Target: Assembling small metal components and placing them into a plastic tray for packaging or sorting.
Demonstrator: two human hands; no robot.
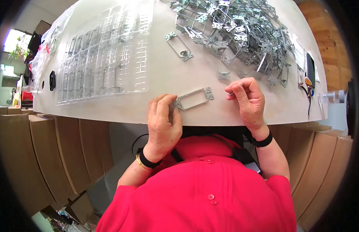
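My left hand [164,121] grips the left end of a rectangular metal frame [192,94], thumb and fingers closed on it near the table's front edge. The frame has an open middle and a pierced plate at each end. To its right, apart from it, my right hand [249,101] is raised with thumb and fingers pinched together. A small greyish bit shows at those fingertips, too small to name. Beyond the held frame lies another metal frame [178,46] on its own, with a small dark piece at its near end.
A large heap of similar metal frames [233,27] covers the far right. Clear plastic trays [129,65], with metal frames in some compartments, lie at left. A black object [52,80] sits beside them. A dark phone-like slab [310,67] rests at the right edge. Cardboard boxes [67,154] flank me.
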